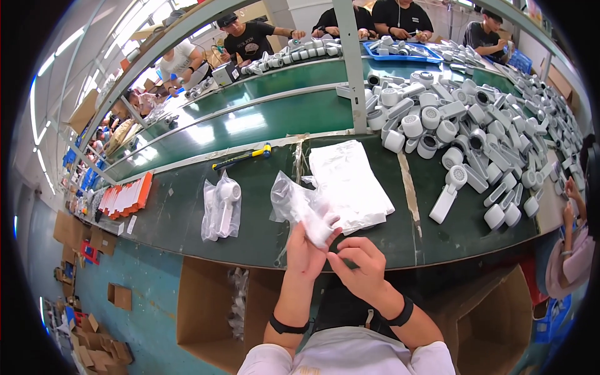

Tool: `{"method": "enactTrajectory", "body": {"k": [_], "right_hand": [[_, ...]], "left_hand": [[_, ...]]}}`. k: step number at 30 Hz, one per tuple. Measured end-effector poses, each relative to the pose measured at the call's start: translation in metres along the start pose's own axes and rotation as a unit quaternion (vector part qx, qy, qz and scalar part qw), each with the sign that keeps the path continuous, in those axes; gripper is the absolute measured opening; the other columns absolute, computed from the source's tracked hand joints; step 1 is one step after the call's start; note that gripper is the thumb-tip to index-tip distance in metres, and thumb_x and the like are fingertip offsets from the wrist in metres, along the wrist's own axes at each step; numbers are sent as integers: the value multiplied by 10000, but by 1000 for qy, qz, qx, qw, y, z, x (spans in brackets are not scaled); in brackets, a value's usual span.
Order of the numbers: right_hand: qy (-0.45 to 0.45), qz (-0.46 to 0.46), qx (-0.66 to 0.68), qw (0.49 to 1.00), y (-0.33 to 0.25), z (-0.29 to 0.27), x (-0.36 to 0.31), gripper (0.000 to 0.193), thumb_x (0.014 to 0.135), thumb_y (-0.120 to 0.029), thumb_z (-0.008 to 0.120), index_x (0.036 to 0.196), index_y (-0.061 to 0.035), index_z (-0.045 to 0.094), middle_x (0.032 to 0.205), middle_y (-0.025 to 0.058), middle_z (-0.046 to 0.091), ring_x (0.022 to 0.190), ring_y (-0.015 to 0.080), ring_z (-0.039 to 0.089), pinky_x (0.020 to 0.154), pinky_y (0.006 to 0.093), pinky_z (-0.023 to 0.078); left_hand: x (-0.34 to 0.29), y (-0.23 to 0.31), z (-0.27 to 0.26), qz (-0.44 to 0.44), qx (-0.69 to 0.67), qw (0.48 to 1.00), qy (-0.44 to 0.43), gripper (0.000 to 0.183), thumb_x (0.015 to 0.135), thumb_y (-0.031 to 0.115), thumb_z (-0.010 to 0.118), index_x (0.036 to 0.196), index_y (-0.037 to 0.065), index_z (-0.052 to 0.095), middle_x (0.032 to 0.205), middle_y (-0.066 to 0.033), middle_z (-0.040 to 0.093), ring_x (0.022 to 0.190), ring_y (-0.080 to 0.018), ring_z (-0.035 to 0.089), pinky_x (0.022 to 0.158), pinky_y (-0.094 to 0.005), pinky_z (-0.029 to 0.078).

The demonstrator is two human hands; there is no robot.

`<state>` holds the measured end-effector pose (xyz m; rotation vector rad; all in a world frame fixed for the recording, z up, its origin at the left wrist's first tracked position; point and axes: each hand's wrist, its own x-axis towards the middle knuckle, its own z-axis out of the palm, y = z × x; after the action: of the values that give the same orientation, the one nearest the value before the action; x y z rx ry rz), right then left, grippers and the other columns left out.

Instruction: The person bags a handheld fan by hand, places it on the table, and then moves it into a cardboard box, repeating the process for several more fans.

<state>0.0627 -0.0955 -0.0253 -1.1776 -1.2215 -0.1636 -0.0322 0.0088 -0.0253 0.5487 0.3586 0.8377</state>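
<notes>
My left hand is closed around the lower end of a clear plastic bag, which has something whitish inside that I cannot make out. Close beside its fingertips is my right hand, fingers bent and thumb apart, with nothing visible in it. Beyond the bag lies a stack of white plastic bags. To the left, a clear bag holding a grey-white handheld device with a round head rests on the dark green bench. One similar loose device lies to the right.
A large heap of grey-white round-headed devices covers the bench's right side. A yellow-and-black tool and orange-and-white cards lie left. Cardboard boxes stand below the edge. A metal post rises ahead; people work across the green conveyor.
</notes>
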Motion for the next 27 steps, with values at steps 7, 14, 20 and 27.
{"method": "enactTrajectory", "body": {"k": [7,14,20,27], "right_hand": [[-48,341,176,922,-11,-1,33,229,874,-102,700,1036,5,580,878,56,654,729,76,591,607,214,483],[-17,438,289,851,11,5,29,141,912,-90,662,998,17,630,802,41,665,663,79,623,571,204,474],[52,388,254,884,-2,4,22,125,892,-38,668,988,41,661,793,49,675,664,84,629,576,198,487],[53,382,234,892,-6,2,11,131,878,-16,674,995,43,666,811,57,686,660,84,631,574,204,494]], "left_hand": [[-2,2,0,-12,6,1000,-24,441,1015,310,392,1364,44,433,1290,-130,566,1172,-296,560,978,-453,460],[-6,1,4,-32,-18,998,-56,403,1001,289,418,1315,43,474,1242,-116,597,1096,-279,589,912,-446,483],[-3,1,7,-14,2,1000,-9,415,1010,327,437,1313,44,456,1207,-128,599,1050,-282,610,876,-442,509],[-8,2,12,14,109,992,63,396,1021,328,454,1340,103,386,1139,-113,595,993,-266,639,672,-386,605]]}}
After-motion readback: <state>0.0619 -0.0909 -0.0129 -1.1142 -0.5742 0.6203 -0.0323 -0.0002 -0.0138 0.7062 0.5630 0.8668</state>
